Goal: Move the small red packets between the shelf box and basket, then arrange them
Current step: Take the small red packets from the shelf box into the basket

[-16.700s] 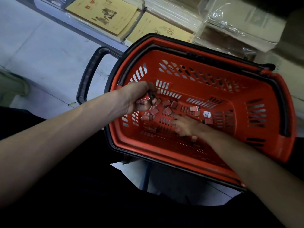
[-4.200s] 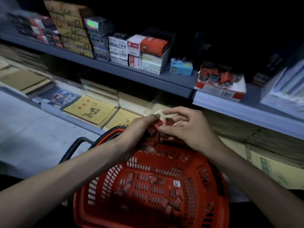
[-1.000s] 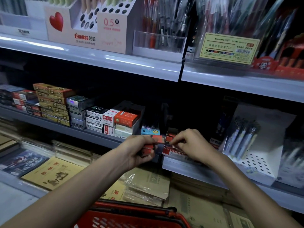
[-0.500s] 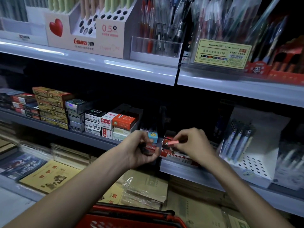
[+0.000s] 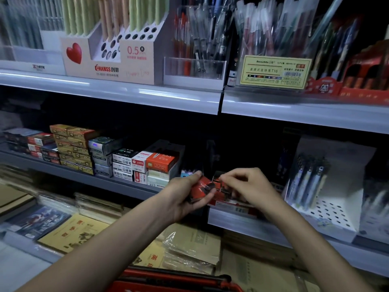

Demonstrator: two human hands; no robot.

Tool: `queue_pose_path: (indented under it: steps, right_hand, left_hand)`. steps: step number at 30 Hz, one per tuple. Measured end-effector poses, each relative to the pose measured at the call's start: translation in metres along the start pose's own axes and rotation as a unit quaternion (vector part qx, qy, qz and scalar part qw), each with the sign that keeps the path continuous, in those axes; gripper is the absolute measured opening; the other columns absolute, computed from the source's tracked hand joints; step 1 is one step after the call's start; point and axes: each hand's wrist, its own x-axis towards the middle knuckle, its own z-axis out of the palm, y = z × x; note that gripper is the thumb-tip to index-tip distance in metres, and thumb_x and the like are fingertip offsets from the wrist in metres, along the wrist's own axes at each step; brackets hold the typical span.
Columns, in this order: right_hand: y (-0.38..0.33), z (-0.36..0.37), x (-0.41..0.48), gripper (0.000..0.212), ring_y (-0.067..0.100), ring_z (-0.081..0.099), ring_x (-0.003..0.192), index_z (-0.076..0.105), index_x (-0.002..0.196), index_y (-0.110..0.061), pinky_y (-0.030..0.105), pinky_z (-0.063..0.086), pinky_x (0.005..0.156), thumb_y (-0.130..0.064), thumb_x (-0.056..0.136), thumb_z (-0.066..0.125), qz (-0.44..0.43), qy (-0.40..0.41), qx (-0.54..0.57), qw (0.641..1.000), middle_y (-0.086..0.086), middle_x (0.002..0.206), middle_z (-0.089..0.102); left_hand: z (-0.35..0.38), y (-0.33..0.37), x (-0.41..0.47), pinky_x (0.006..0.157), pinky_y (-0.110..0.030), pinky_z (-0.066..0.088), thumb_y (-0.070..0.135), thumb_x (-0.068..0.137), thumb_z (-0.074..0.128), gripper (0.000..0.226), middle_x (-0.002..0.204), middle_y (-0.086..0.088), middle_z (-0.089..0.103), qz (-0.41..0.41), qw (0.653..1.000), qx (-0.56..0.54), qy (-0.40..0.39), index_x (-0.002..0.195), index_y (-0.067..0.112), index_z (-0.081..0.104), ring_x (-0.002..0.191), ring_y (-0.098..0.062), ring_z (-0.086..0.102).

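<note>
My left hand (image 5: 185, 197) grips a bunch of small red packets (image 5: 201, 189) just left of the red and white shelf box (image 5: 233, 204) on the middle shelf. My right hand (image 5: 246, 186) hovers over the box with fingers curled, pinching at a packet (image 5: 219, 183) next to the bunch. Most of the box is hidden behind both hands. Only the rim of the red basket (image 5: 174, 281) shows, at the bottom edge below my arms.
Stacked small boxes (image 5: 134, 165) fill the middle shelf to the left. A white pen display (image 5: 324, 199) stands right of the box. Pen holders (image 5: 109, 49) line the upper shelf. Notebooks (image 5: 73, 232) and wrapped paper packs lie on the bottom shelf.
My right hand has come back from the box toward my left hand's bunch. My left hand has risen slightly and the packets in it show more.
</note>
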Motion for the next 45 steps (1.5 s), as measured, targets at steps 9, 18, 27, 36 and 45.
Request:
queue_pose_path:
  steps: [9,18,27,36,45]
  right_hand:
    - [-0.009,0.000,-0.013,0.023,0.018,0.071,0.064,0.074,0.097,-0.007,0.023,0.057,0.054,-0.006,0.077,0.085,0.080,-0.010,0.181,0.980,0.017,0.088,0.077]
    - [0.027,-0.026,0.004,0.021,0.003,0.066,0.070,0.080,0.091,-0.029,0.019,0.055,0.064,-0.011,0.081,0.079,-0.008,0.057,-0.181,0.982,-0.013,0.084,0.072]
    - [0.030,-0.020,0.002,0.023,0.008,0.067,0.090,0.079,0.102,-0.025,0.022,0.056,0.080,-0.009,0.084,0.079,-0.040,-0.037,-0.320,0.946,-0.006,0.101,0.073]
    - [0.034,-0.028,0.002,0.050,0.003,0.067,0.098,0.082,0.099,-0.026,0.021,0.054,0.089,0.012,0.088,0.051,-0.029,-0.106,-0.291,0.950,-0.008,0.110,0.075]
    - [0.016,-0.031,-0.001,0.009,0.020,0.073,0.072,0.078,0.098,-0.013,0.025,0.055,0.056,-0.017,0.091,0.074,0.031,-0.028,0.105,0.994,0.012,0.083,0.077]
  left_hand:
    - [0.031,-0.017,0.012,0.041,-0.020,0.051,0.030,0.100,0.064,0.021,0.079,-0.006,0.069,0.068,0.991,0.109,0.029,0.109,0.013,0.074,0.055,-0.012,0.066]
    - [0.026,0.004,0.009,0.053,-0.044,0.063,-0.016,0.092,0.034,0.027,0.112,-0.029,0.057,-0.033,0.999,0.013,0.019,0.108,-0.002,0.050,0.085,-0.040,0.063]
    - [0.017,0.004,0.021,0.041,-0.030,0.056,0.000,0.104,0.049,0.025,0.110,-0.033,0.062,-0.054,0.998,0.016,0.028,0.126,-0.010,0.053,0.072,-0.033,0.069]
    - [0.028,-0.005,0.018,0.036,-0.019,0.049,0.002,0.101,0.057,0.009,0.068,-0.016,0.066,-0.037,0.996,0.081,0.014,0.095,0.000,0.063,0.048,-0.016,0.064]
    - [0.040,-0.010,0.023,0.038,-0.013,0.046,0.007,0.092,0.071,0.003,0.072,-0.009,0.066,-0.009,0.992,0.124,-0.018,0.092,0.004,0.070,0.050,-0.008,0.061]
